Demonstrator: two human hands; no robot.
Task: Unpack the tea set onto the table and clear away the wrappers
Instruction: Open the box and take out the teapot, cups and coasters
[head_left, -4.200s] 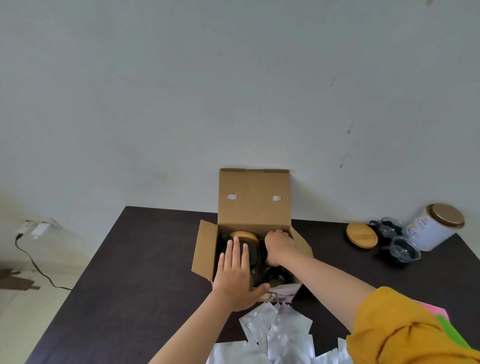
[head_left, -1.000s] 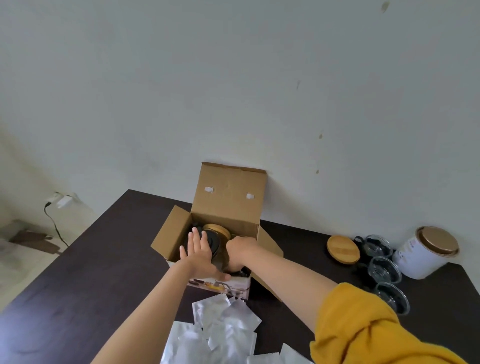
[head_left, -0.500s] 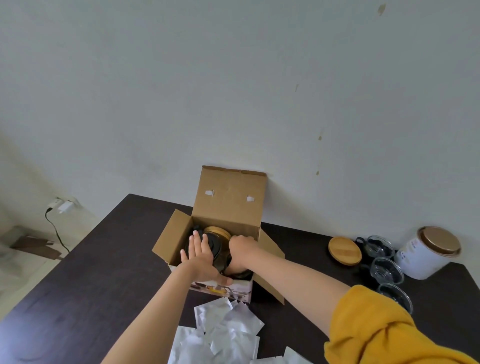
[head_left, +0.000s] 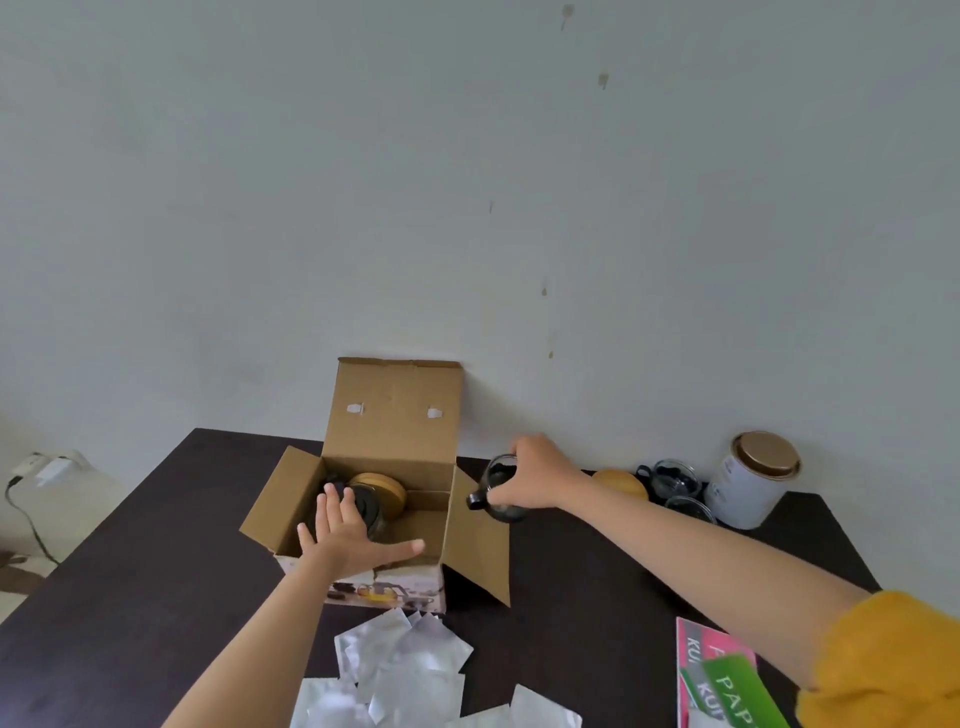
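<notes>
My right hand holds a glass cup just right of the box, left hand flat on it; the cup may hit the box flap and slip.

Open bench to the left, crowded to the right and front

The dark bench lies bare left of the cardboard box, whose raised lid and splayed side flaps block passage close around it. Inside, the left hand and a wood-lidded teapot fill the left half; the right half is free. Just right of the box the right hand holds a glass cup above bare bench. Farther right, cups, a wooden lid and a tin crowd the wall. Silver wrappers cover the near edge.
</notes>
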